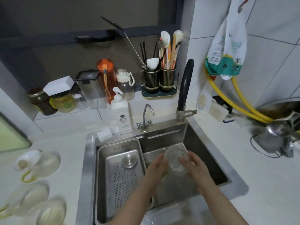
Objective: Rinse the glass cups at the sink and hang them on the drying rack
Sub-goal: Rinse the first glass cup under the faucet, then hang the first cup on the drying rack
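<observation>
Over the steel sink (209,142) I hold a clear glass cup (176,161) between both hands, its mouth tilted away from me. My left hand (156,168) presses against the cup's left side with fingers fairly straight. My right hand (194,166) curls round its right side. The black faucet (185,88) rises behind the sink at the right; I cannot tell if water runs. Three glass cups with yellow-green handles lie on the left counter: one (39,164) farther back, two (27,198) (50,211) near the front edge.
A perforated steel drain tray (121,172) fills the sink's left half. A white soap pump bottle (121,114) and a small tap (145,119) stand behind it. Jars, bottles and a utensil holder (159,82) line the ledge. Yellow hoses and metal cookware (279,132) crowd the right counter.
</observation>
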